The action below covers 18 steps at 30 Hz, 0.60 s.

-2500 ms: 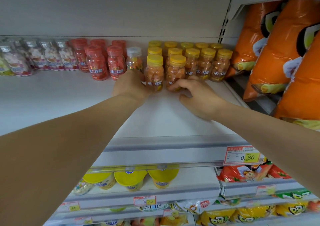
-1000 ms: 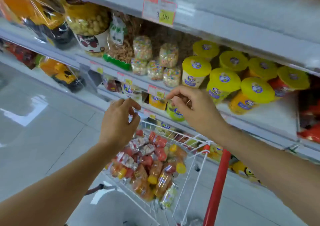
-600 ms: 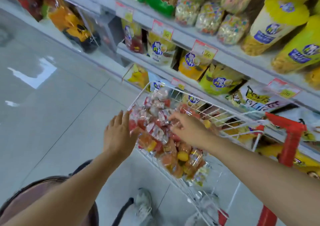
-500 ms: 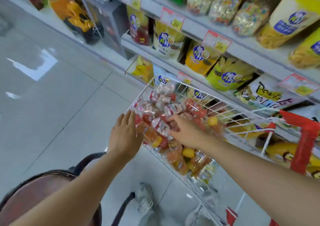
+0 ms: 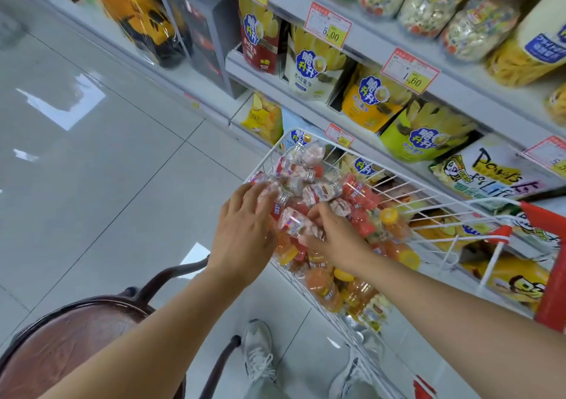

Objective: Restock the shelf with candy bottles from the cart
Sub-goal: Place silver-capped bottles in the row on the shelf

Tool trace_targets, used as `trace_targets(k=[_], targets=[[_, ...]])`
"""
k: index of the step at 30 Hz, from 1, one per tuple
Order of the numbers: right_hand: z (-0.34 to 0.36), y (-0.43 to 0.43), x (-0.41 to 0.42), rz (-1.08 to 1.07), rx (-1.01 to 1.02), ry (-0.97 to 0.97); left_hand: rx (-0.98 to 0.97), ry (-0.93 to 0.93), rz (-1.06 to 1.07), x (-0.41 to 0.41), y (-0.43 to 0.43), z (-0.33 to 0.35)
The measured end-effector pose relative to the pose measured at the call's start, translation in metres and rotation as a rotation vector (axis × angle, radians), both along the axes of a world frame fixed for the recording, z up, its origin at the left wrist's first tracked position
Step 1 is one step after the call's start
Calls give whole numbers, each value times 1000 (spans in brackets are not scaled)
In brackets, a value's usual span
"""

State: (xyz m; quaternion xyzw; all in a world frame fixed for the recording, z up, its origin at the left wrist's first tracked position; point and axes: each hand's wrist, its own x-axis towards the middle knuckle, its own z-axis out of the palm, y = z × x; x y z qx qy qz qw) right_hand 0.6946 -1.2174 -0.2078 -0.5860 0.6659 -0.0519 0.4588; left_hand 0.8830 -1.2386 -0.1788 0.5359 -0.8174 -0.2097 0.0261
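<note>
Lying heaped inside white wire cart, candy bottles are touched by both hands. Clear bottle w/ pink-white candy is gripped btw thumb & curled fingers of right hand. Left hand is laid on pile, fingers straight, slightly spread. Cart is parked just beside snack shelf.

White-coated wire cart, clear glossy plastic candy bottles, shiny foil snack bags, polished tile floor

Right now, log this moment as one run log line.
stage: pickup at cart | left grip: flat on bottles | right grip: holds clear candy bottle
</note>
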Motion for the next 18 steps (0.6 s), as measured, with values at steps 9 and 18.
trace_targets(k=[9,18], targets=[[38,-26,-8,-96,-84,-346,120,64,-88,-10,-16,-1],[4,-49,38,-68,-21,131,202,321,437,30,-20,6]])
